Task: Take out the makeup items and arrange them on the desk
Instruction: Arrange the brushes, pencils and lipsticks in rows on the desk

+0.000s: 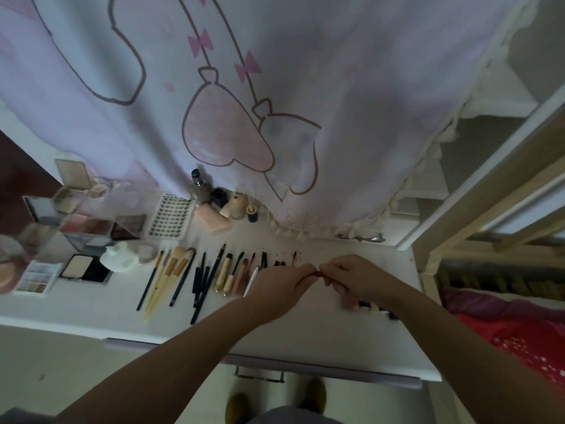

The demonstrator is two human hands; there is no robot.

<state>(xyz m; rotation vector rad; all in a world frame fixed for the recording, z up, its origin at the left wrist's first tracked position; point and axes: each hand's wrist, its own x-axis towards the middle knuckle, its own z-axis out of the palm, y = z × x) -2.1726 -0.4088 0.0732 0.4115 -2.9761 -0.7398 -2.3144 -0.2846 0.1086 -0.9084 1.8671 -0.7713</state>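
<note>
Red item (319, 273): a small red piece is showing between the two hands, above the desk (305, 332) and just right of the row of pencils; what kind of makeup it is cannot be told.
Left hand (282, 286): its fingers are curling and pinching one end of the red item, apparently steadying it.
Right hand (345, 275): its fingertips are pinching the other end, the two hands meeting together, possibly capping or twisting it.
Row of pencils (241, 273): thin sticks and tubes are lying side by side, sorted by kind, seemingly awaiting the red item at the row's right end.
Brushes (168, 276): lying left of the row of pencils, handles pointing toward the person.
Palettes (91, 231): lying farther left of the row, grouped by the desk's edge.
Bottles (226, 203): standing behind the row, against the curtain (275, 87).
</note>
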